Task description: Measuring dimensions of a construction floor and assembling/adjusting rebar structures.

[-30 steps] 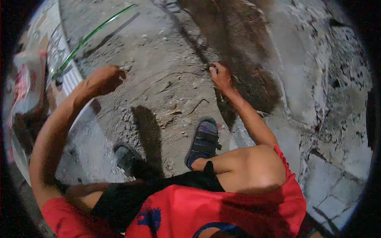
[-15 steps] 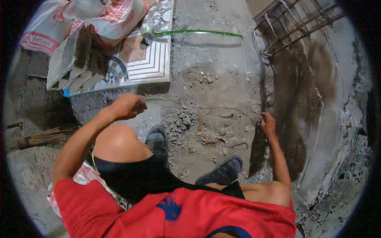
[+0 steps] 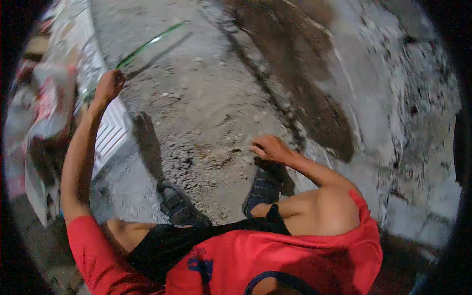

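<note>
My left hand (image 3: 111, 86) reaches out at the upper left, fingers bent and blurred. It overlaps the near end of a green tape measure blade (image 3: 152, 43); I cannot tell whether it touches it. The blade stretches over the gritty floor, its shadow beside it. A pale patterned tile slab (image 3: 110, 137) lies under my left forearm. My right hand (image 3: 271, 148) hangs in front of my right knee, above the sandal. Its fingers are loosely bent, the thumb apart from them, with nothing in them.
Crumbled rubble (image 3: 184, 160) lies on the floor between my sandals (image 3: 182, 204). White and red sacks (image 3: 49, 105) are heaped at the left, smeared by motion. A dark damp strip (image 3: 300, 64) runs along the right, beside a rough grey concrete edge (image 3: 378, 88).
The view has swung to the right. My left hand has stretched forward to the tape measure. My right hand has come inward from beside the damp strip.
</note>
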{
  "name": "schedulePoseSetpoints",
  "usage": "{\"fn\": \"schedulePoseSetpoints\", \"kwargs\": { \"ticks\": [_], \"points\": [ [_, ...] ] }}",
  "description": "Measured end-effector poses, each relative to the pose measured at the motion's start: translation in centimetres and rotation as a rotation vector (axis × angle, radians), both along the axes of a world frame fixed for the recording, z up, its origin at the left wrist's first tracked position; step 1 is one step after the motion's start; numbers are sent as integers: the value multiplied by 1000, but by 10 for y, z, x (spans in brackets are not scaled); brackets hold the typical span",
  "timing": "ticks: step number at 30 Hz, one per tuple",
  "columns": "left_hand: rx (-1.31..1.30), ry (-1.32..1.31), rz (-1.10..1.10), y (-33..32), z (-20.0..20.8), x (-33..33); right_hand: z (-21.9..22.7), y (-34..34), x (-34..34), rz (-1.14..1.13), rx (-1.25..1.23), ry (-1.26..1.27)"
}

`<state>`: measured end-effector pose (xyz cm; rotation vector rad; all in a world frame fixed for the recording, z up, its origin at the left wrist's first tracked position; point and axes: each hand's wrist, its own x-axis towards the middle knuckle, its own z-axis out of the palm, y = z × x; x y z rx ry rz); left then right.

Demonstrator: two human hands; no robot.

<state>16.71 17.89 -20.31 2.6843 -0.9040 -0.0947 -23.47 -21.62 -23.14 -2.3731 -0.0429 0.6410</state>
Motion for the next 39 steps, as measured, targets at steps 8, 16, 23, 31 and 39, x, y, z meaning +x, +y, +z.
{"fn": "schedulePoseSetpoints", "kwargs": {
  "ticks": [8, 16, 23, 31, 39],
  "points": [
    [-194, 340, -514, -127, -73, -95, -42, -31, 55, -234, -36, -566],
    [-59, 465, -567, -246, -80, -128, -58, -61, 145, -137, -151, -670],
    [17, 532, -329, -298, -91, -170, -57, -80, 146, 275, -419, -492],
    [-259, 252, 182, -286, -123, -179, -43, -47, 177, 16, -27, -590],
    [-395, 377, 297, -307, -111, -198, -51, -65, 167, 0, -122, -544]
  ]
}}
